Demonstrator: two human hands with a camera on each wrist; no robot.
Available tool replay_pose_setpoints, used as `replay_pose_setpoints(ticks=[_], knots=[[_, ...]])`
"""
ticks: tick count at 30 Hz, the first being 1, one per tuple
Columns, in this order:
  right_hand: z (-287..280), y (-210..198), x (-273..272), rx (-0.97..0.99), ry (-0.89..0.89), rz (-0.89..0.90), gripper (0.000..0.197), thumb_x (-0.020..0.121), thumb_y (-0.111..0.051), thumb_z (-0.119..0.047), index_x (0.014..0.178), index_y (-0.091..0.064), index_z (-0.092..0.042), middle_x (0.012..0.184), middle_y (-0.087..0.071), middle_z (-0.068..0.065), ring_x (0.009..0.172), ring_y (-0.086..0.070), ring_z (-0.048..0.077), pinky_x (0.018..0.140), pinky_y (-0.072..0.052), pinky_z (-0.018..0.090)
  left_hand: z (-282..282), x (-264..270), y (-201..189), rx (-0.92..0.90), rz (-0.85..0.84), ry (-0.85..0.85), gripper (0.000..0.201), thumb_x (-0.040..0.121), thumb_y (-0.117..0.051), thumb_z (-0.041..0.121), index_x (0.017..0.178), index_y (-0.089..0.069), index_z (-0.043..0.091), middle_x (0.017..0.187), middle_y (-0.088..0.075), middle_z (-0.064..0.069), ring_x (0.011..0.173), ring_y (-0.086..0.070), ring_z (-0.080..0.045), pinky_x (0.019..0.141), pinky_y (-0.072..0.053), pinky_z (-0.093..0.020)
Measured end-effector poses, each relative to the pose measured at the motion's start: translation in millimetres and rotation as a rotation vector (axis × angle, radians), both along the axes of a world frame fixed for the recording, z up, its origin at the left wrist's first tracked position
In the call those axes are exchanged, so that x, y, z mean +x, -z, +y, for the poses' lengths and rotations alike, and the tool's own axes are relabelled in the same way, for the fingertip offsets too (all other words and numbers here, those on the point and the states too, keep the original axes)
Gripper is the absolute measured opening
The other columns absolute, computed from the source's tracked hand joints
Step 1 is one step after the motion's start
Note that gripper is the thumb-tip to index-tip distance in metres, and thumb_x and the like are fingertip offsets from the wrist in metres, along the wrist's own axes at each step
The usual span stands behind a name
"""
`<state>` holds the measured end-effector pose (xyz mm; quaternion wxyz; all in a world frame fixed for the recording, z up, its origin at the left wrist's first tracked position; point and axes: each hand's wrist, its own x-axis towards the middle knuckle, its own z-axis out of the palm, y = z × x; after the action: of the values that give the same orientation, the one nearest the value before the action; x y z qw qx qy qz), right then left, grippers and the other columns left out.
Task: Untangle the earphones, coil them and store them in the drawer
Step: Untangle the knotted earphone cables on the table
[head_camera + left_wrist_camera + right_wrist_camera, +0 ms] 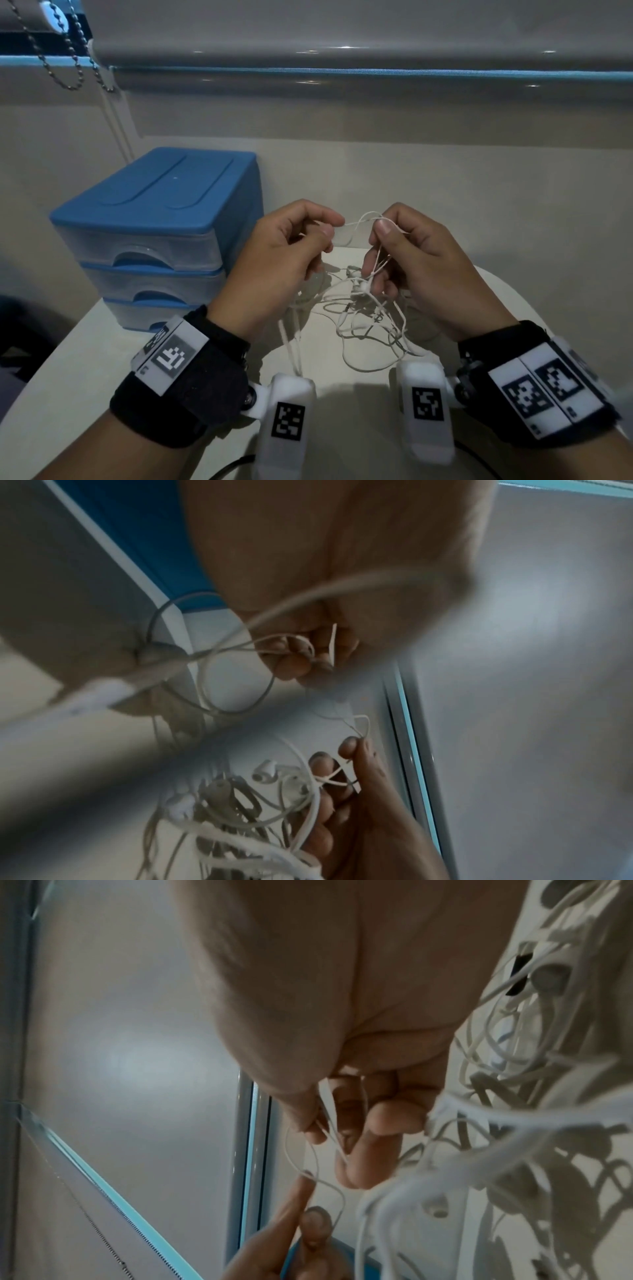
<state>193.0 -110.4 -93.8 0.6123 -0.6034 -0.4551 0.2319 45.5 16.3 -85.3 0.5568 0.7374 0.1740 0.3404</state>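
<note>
The white earphones (pixel 363 308) are a tangled bundle hanging between my hands just above the table (pixel 102 342). My left hand (pixel 329 228) pinches a strand between thumb and forefinger. My right hand (pixel 378 233) pinches a loop of the same cord a few centimetres away, with more strands running through its lower fingers. In the left wrist view the left fingers (pixel 301 658) curl round thin cord, and an earbud (pixel 265 772) dangles by the right hand (pixel 342 791). The right wrist view shows the right fingers (pixel 342 1123) nipping the cord beside the tangle (pixel 514 1069). The blue drawer unit (pixel 154 222) stands left, its three drawers closed.
A wall and a roller blind with a bead chain (pixel 68 68) stand behind the table. The table's rounded edge runs along the left and right. A black cable (pixel 233 466) lies at the near edge under my wrists.
</note>
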Motion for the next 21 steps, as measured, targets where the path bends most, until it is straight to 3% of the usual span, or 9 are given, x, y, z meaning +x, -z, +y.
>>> replay_pose_setpoints(ticks=[3,6,12,18,21], knots=[[-0.5,-1.8,-2.7,0.062,-0.011,0.054,0.026,0.108,-0.047,-0.024,0.09,-0.054,-0.006,0.075,-0.069,0.017,0.055,-0.061,0.024,0.05,-0.042,0.03,-3.1,0.0,1.2,0.007,0.156,0.089,0.016,0.095,-0.068,0.009,0.108,-0.071,0.019,0.083,-0.065,-0.002,0.059,-0.059,-0.009,0.057,-0.046,-0.023],[-0.3,-3.7,-4.6,0.135,-0.028,0.081,0.024,0.107,-0.047,-0.02,0.092,-0.053,-0.003,0.074,-0.069,0.017,0.055,-0.06,0.023,0.05,-0.044,0.028,-7.0,0.7,1.8,-0.031,0.253,0.19,0.019,0.095,-0.07,0.01,0.112,-0.068,0.018,0.095,-0.07,-0.008,0.059,-0.06,-0.011,0.05,-0.042,-0.016],[0.0,-4.8,-3.4,0.142,-0.014,0.085,0.024,0.108,-0.046,-0.023,0.092,-0.052,-0.006,0.072,-0.068,0.015,0.054,-0.058,0.023,0.05,-0.044,0.027,-5.2,0.7,2.6,-0.033,0.224,0.215,0.015,0.094,-0.071,0.008,0.108,-0.069,0.012,0.069,-0.061,0.004,0.049,-0.043,-0.007,0.046,-0.038,-0.013],[0.5,-4.4,-6.4,0.111,-0.078,0.182,0.024,0.106,-0.046,-0.021,0.088,-0.053,-0.008,0.068,-0.064,0.015,0.05,-0.055,0.019,0.048,-0.041,0.025,-4.4,0.8,3.2,-0.001,0.215,0.168,0.018,0.091,-0.074,0.007,0.106,-0.069,0.016,0.084,-0.074,-0.008,0.05,-0.043,-0.008,0.049,-0.038,-0.018],[1.0,-4.6,-6.6,0.13,-0.063,0.24,0.023,0.106,-0.045,-0.02,0.09,-0.052,-0.006,0.067,-0.064,0.015,0.047,-0.056,0.018,0.044,-0.041,0.021,-5.4,0.1,2.5,-0.019,0.205,0.157,0.02,0.091,-0.072,0.005,0.106,-0.069,0.017,0.084,-0.073,-0.005,0.051,-0.049,-0.007,0.049,-0.04,-0.016]])
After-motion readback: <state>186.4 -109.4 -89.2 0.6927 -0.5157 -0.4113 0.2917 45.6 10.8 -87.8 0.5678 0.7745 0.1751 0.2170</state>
